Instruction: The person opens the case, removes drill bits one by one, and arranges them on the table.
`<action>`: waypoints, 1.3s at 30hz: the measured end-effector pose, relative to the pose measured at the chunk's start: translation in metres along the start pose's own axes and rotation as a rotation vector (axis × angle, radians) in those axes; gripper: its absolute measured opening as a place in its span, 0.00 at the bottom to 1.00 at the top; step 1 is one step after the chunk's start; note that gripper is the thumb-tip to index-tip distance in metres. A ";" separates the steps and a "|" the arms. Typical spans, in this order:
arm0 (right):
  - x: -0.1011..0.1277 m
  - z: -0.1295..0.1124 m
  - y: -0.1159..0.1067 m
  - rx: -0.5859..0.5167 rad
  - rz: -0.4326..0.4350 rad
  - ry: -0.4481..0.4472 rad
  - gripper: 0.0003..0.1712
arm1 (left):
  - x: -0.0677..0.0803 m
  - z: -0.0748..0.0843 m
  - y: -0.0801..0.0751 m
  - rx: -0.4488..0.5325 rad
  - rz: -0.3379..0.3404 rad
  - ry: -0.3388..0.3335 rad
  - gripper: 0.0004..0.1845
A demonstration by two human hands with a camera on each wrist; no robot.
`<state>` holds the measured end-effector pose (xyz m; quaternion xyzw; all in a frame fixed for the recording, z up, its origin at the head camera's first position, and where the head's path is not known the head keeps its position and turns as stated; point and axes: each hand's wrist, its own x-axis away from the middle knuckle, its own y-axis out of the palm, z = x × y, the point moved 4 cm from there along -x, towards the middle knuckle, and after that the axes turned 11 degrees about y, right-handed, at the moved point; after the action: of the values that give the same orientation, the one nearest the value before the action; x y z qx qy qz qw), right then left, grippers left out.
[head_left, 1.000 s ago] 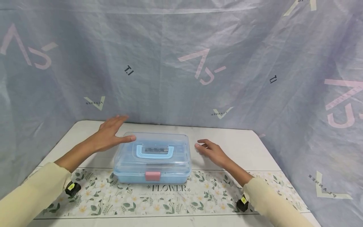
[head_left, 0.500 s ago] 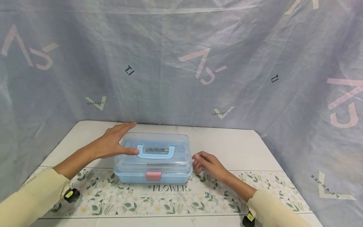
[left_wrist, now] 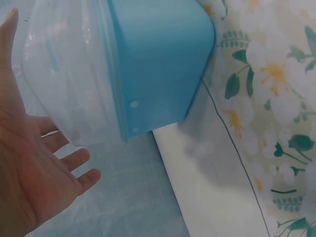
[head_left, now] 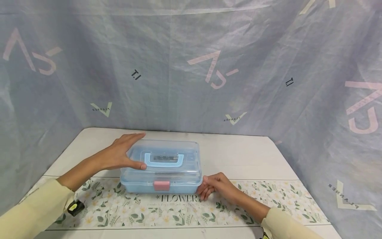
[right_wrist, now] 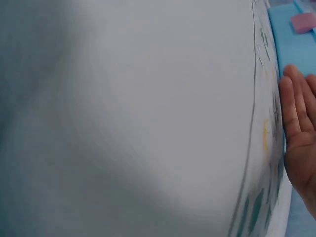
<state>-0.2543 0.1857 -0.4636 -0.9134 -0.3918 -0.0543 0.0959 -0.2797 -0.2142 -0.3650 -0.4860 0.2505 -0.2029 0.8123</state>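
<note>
Hands frame a pale blue storage box [head_left: 161,167] that sits on the counter [head_left: 238,156], its front edge over a floral runner [head_left: 179,209] printed with the word FLOWER. The box has a clear lid [head_left: 167,159], a blue carry handle [head_left: 163,159] folded flat on top, and a pink latch [head_left: 161,185] at the middle of its front wall; the latch looks closed, with the lid seated on the blue base.

The left hand [head_left: 122,154] lies flat over the left end of the lid, fingers straight and spread along the far edge, thumb pressing down near the handle's left end. That placement reads as a steadying hold: weight on the lid would keep the light box from sliding on the cloth. The left wrist view shows the open palm [left_wrist: 29,168] beside the clear lid and the blue base wall [left_wrist: 158,64], fingers extended rather than wrapped.

The right hand [head_left: 213,189] sits low at the box's front right corner, fingers loosely bent, their tips touching the base where it meets the runner, thumb against the rim above. It braces the corner rather than grasping anything; nothing is pinched. In the right wrist view the fingers [right_wrist: 296,118] lie side by side against the blue wall, with the pink latch [right_wrist: 302,22] well apart from them.

A draped grey cloth backdrop [head_left: 191,66] closes the scene behind, so the box stands alone, square to the person, held from two sides
</note>
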 end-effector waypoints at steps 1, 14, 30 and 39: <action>0.001 0.000 0.001 -0.010 -0.039 0.010 0.37 | 0.001 0.000 0.000 -0.001 -0.004 -0.003 0.70; 0.002 -0.003 0.023 -0.019 -0.399 0.193 0.48 | 0.000 0.000 0.005 -0.001 -0.038 0.013 0.71; -0.006 -0.011 0.051 -0.114 -0.483 0.261 0.46 | -0.001 0.001 0.004 0.044 -0.055 0.042 0.74; -0.018 -0.010 0.066 -0.174 -0.464 0.274 0.47 | -0.001 -0.001 0.002 0.014 -0.046 0.048 0.73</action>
<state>-0.2187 0.1267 -0.4661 -0.7883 -0.5675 -0.2314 0.0540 -0.2808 -0.2136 -0.3666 -0.4809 0.2576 -0.2348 0.8045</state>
